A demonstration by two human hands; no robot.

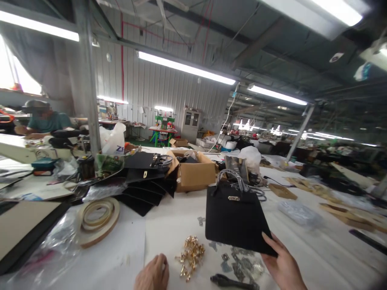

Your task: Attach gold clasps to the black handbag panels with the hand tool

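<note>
My right hand (282,262) grips the lower right corner of a black bag panel (236,221), thumb on top. The panel has a metal clasp (234,198) near its upper edge and grey wrapped handles (231,175) at the top. My left hand (153,274) rests on the white table with its fingers curled; whether anything is in them is hidden. Just right of it lies a pile of gold metal fasteners (192,255). Flat silver metal pieces (242,264) and a black-handled tool (231,282) are below the panel.
Black panels (145,193) are stacked at the left back beside an open cardboard box (196,175). Rolls of tape (98,219) and clear plastic (57,245) lie left. A plastic-wrapped pack (299,213) is right. A person (50,119) sits at the far left.
</note>
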